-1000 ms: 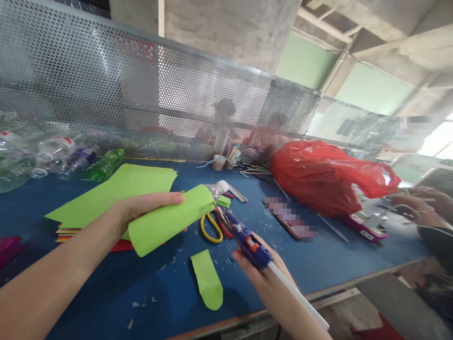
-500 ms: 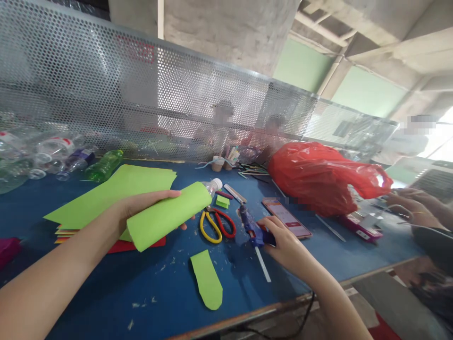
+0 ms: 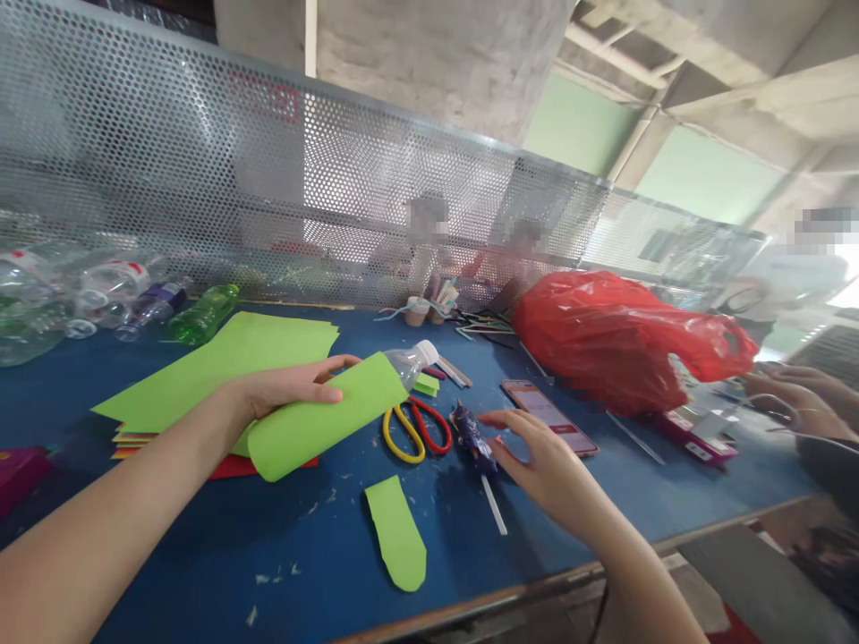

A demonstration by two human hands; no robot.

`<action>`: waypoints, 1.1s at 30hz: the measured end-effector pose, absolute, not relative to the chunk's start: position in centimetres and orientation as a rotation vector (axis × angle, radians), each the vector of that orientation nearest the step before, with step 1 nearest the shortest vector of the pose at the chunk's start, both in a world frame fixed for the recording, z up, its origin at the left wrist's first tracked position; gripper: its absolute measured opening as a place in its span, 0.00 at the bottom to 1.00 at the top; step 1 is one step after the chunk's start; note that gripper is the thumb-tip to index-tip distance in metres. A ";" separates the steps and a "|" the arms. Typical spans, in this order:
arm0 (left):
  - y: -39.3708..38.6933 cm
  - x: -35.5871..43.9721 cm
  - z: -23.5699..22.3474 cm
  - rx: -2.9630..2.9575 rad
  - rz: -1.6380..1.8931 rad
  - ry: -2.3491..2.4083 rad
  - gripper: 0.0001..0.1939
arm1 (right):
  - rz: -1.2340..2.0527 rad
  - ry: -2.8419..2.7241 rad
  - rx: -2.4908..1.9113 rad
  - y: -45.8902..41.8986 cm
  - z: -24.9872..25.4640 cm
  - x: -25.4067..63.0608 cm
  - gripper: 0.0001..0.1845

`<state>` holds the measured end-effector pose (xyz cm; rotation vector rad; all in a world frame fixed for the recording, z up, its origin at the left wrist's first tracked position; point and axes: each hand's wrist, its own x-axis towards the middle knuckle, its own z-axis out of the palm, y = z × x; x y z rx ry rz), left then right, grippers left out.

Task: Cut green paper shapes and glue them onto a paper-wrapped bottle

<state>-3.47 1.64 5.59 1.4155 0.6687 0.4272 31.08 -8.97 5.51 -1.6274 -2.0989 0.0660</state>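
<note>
My left hand (image 3: 292,389) grips a plastic bottle (image 3: 406,364) wrapped in light green paper (image 3: 328,425). The bottle lies tilted above the table, its white cap pointing right and away; the fingers behind it are partly hidden. A dark blue glue gun (image 3: 475,440) rests on the table with a white glue stick (image 3: 495,505) jutting from its rear. Just right of it is my right hand (image 3: 547,465), thumb and fingers apart and holding nothing. Scissors (image 3: 404,434) with yellow and red handles lie between bottle and glue gun. Nearer me is a rounded green paper cutout (image 3: 397,537).
Green sheets (image 3: 221,367) are stacked at left, with plastic bottles (image 3: 111,286) behind. A phone (image 3: 550,416), a red plastic bag (image 3: 597,335) and a purple box (image 3: 694,438) occupy the right. Another person's hand (image 3: 798,398) is at far right. A perforated metal screen (image 3: 261,170) borders the back.
My right hand has let go of the glue gun, which now lies rolled over on the table. The left thumb has shifted on the wrapped bottle, which has turned slightly.
</note>
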 end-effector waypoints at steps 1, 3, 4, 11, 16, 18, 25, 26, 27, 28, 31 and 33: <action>1.8 -3.4 5.5 1.438 0.423 0.650 0.42 | 0.121 -2.084 -1.608 -9.4 5.7 29.9 0.11; 1.7 -3.3 5.6 1.442 0.417 0.664 0.42 | 0.281 -2.108 -1.569 -10.1 6.0 27.3 0.09; 1.4 -3.2 5.8 1.425 0.414 0.689 0.43 | 0.316 -2.119 -1.562 -10.4 6.0 26.1 0.08; -0.8 -2.5 7.3 1.150 0.403 0.900 0.44 | 0.311 -2.395 -1.420 -9.6 4.7 21.8 0.13; -0.4 -2.3 6.9 1.140 0.395 0.849 0.43 | 0.366 -2.448 -1.431 -9.0 4.1 21.2 0.07; -0.3 -2.1 7.0 1.137 0.398 0.824 0.40 | 0.394 -2.433 -1.430 -9.2 4.1 21.2 0.08; -0.6 -2.4 6.7 1.005 0.359 0.895 0.34 | 0.732 -2.172 -1.303 -9.8 6.3 22.6 0.06; -0.7 -2.6 6.6 0.991 0.349 0.930 0.36 | 0.751 -2.093 -1.268 -9.8 6.8 22.8 0.05; -0.8 -2.7 6.6 0.999 0.348 0.949 0.38 | 0.765 -2.013 -1.233 -9.7 7.3 22.9 0.04; -0.9 -2.7 6.7 1.035 0.348 0.946 0.41 | 0.777 -1.940 -1.198 -9.6 7.7 23.1 0.04; -1.2 -2.4 7.2 1.171 0.336 0.888 0.46 | 0.772 -1.830 -1.143 -9.3 8.6 23.1 0.06; -1.4 -2.0 7.6 1.233 0.305 0.853 0.46 | 0.712 -1.853 -1.133 -9.1 8.9 23.0 0.05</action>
